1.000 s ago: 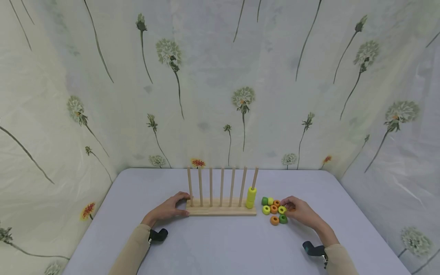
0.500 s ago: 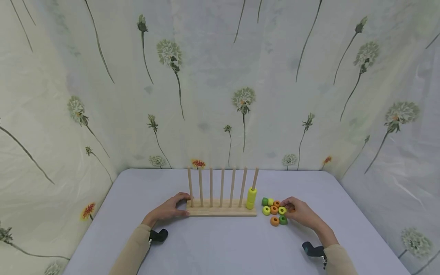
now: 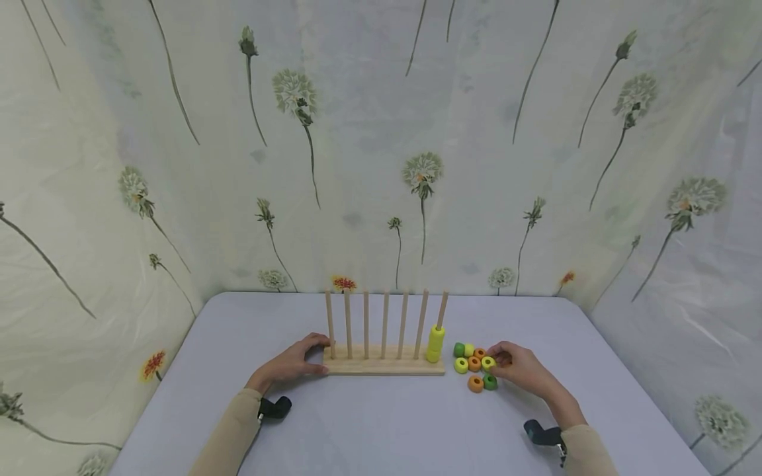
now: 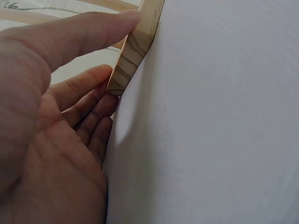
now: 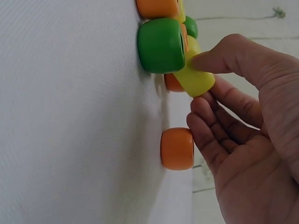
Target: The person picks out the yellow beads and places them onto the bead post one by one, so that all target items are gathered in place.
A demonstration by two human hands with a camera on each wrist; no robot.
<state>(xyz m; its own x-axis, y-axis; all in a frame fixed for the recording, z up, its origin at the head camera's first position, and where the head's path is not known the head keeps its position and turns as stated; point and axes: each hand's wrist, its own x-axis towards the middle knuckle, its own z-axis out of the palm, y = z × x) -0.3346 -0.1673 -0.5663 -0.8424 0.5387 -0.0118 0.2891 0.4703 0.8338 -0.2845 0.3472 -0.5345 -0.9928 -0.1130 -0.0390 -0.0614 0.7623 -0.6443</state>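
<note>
A wooden peg rack [image 3: 383, 367] with several upright pegs stands mid-table; yellow beads [image 3: 435, 344] are stacked on its rightmost peg. My left hand [image 3: 292, 360] holds the rack's left end, thumb along the front edge and fingers behind the end block [image 4: 128, 58]. To the right of the rack, my right hand [image 3: 524, 367] pinches a yellow bead [image 5: 199, 80] between thumb and fingers. That bead is tilted in the right wrist view, right beside a green bead [image 5: 161, 45]. An orange bead [image 5: 177, 148] lies near the lower fingers.
Around the pinched bead lie several loose beads, among them an orange bead [image 3: 475, 383], a yellow bead [image 3: 461, 365] and a green bead [image 3: 459, 350]. A white table [image 3: 381, 430] carries everything, with a flower-printed curtain [image 3: 357, 165] behind and at both sides.
The yellow bead in my right fingers has shifted up very slightly against its neighbours. My left hand and the rack hold their places.
</note>
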